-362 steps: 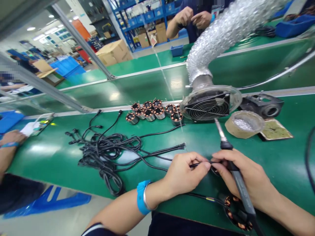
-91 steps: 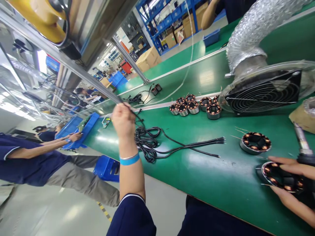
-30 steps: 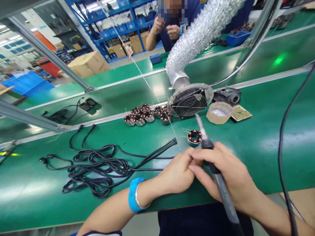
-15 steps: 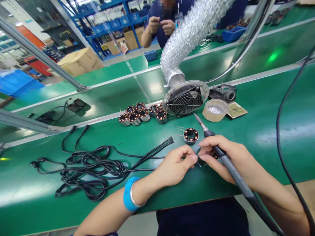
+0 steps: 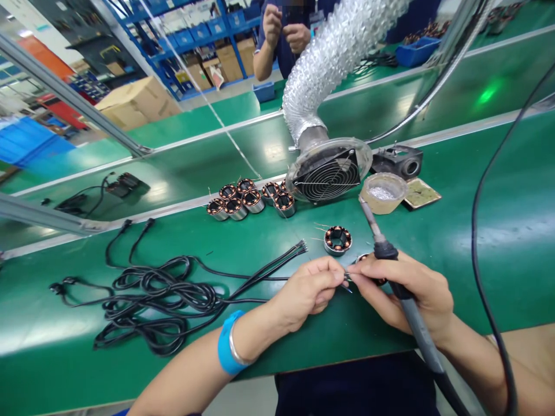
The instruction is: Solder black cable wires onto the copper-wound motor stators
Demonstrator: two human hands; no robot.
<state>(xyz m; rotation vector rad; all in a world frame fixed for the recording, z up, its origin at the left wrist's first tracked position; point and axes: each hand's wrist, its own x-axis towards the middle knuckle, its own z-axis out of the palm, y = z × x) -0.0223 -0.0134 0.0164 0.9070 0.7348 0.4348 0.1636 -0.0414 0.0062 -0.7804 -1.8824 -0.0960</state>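
the left hand (image 5: 309, 293) pinched thin wire ends (image 5: 347, 288) between narrowed fingers; the right hand (image 5: 411, 286) gripped a soldering iron (image 5: 420, 328), tip turned away, thumb and forefinger closed at the same wire ends. the step looked like readying them; the next move seemed to call for a steady pinch. one copper-wound ring (image 5: 361, 259) lay half-hidden behind that hand, another ring (image 5: 338, 251) just beyond, more rings (image 5: 234, 212) near the fan (image 5: 330, 178).
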